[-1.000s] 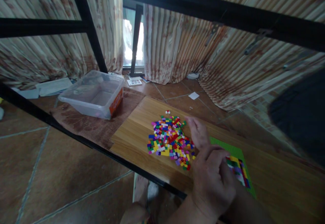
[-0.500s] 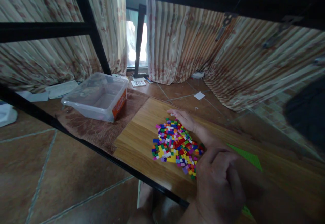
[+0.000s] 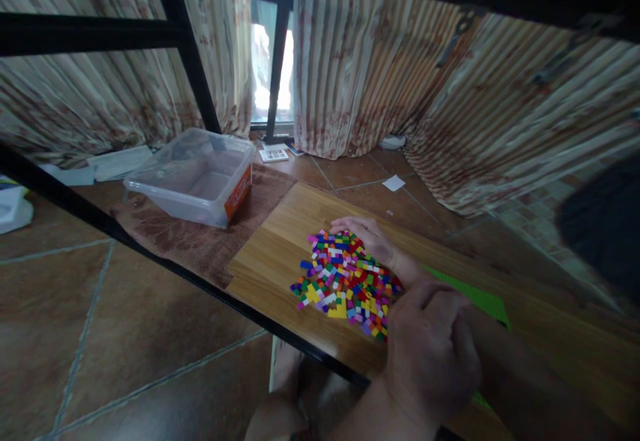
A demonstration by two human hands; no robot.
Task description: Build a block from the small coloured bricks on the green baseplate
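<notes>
A heap of small multicoloured toy bricks (image 3: 345, 274) lies on the wooden board (image 3: 270, 227). My right hand (image 3: 367, 235) rests at the far edge of the heap, fingers stretched out to the left and side-on against the bricks. Nearer to me, my left hand (image 3: 433, 354) is curled closed at the heap's right side, in front of my right forearm. Its fingertips are hidden, so what it may hold cannot be seen. A green studded baseplate (image 3: 470, 294) lies partly covered behind my arms.
A clear plastic bin (image 3: 190, 191) with an orange label stands on a brown mat (image 3: 210, 254) left of the board. Black metal bars (image 3: 195, 81) frame the view and run along the near edge. Papers (image 3: 393, 183) lie on the tiled floor beyond.
My right hand has lowered against the far edge of the heap, and some bricks at the left edge have shifted slightly. My left hand stays closed. The camera view has tilted a little.
</notes>
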